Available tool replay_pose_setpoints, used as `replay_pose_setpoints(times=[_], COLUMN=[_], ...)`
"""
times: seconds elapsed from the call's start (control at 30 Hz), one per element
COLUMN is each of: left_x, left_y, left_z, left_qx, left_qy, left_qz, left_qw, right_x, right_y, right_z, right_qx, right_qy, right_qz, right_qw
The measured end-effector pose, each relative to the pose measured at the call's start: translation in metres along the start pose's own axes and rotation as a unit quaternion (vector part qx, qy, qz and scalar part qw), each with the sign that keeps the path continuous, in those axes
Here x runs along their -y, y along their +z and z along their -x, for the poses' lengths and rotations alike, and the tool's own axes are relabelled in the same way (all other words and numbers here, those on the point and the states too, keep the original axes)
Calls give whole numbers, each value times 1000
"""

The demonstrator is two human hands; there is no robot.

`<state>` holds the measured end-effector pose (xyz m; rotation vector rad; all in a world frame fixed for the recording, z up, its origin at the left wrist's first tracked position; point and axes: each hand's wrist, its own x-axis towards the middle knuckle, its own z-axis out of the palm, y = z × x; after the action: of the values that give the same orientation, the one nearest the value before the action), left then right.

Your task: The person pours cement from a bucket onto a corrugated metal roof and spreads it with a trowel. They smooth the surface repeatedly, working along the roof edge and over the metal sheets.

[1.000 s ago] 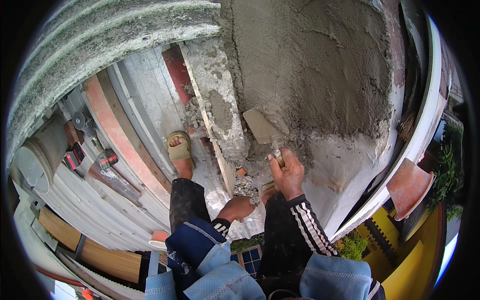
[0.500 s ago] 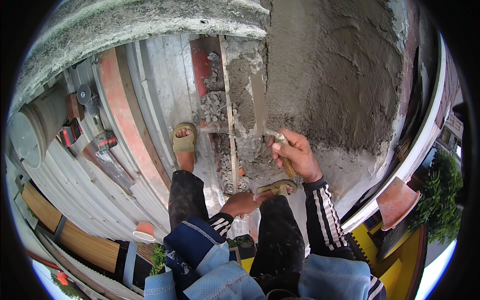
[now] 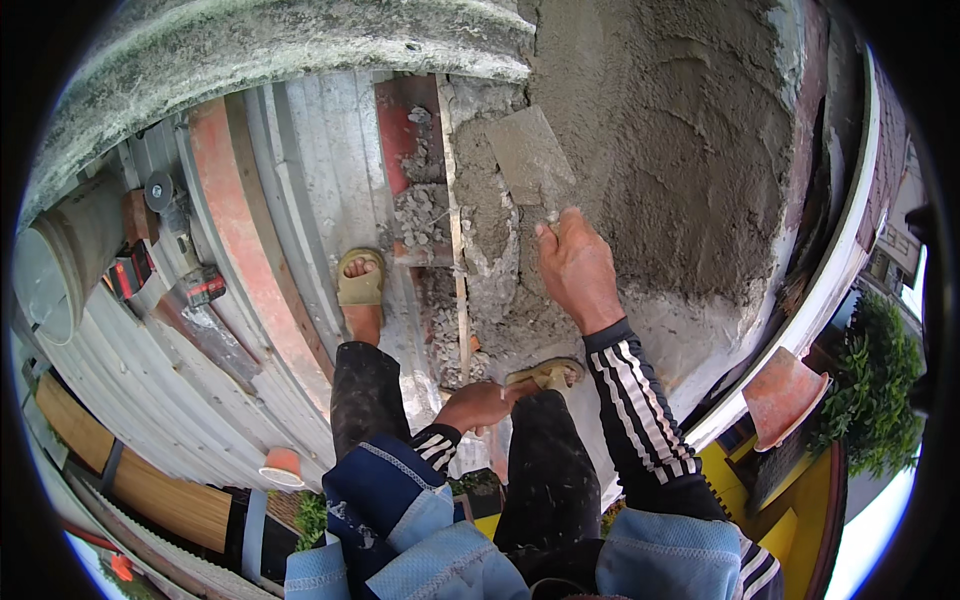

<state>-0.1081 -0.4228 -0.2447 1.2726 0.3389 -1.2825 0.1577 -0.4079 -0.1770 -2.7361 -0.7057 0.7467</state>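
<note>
My right hand (image 3: 582,272) is closed around the handle of a trowel, seen from its back. The trowel's flat rectangular blade (image 3: 532,155) faces up, smeared with grey mortar, and lies over the left edge of the wet mortar (image 3: 690,150). A ragged strip of rough mortar (image 3: 482,200) runs left of the blade. Down by my right sandal (image 3: 548,375), my left hand (image 3: 474,407) lies against the ankle; its fingers are mostly hidden there.
A thin wooden batten (image 3: 458,240) edges the mortar, with rubble (image 3: 420,215) beside it. Corrugated metal sheeting (image 3: 190,360) spreads left, bearing a reddish beam (image 3: 250,210), an angle grinder (image 3: 180,225) and a bucket (image 3: 60,265). A concrete ledge (image 3: 290,40) crosses the top. Right stands a terracotta-coloured pot (image 3: 783,400).
My right hand has moved up and turned its back to view. The trowel blade has swung from edge-on to flat, further up the mortar's edge. My left hand stays near the sandal.
</note>
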Motion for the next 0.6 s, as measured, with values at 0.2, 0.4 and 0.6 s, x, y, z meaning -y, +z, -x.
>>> replay_pose_setpoints(times=[0.2, 0.4, 0.6], left_x=[-2, -7, -5], left_y=[1, -6, 0], left_z=[-3, 11, -2], left_qx=[40, 17, 20], left_qy=[-15, 45, -39], left_qz=[-35, -36, -28], left_qw=[998, 998, 999], right_x=[-2, -5, -2], right_y=[3, -6, 23], right_z=[15, 45, 54], right_qx=[58, 66, 50], right_qy=[14, 97, 39], right_qz=[-11, -23, -44], right_qw=[998, 993, 997])
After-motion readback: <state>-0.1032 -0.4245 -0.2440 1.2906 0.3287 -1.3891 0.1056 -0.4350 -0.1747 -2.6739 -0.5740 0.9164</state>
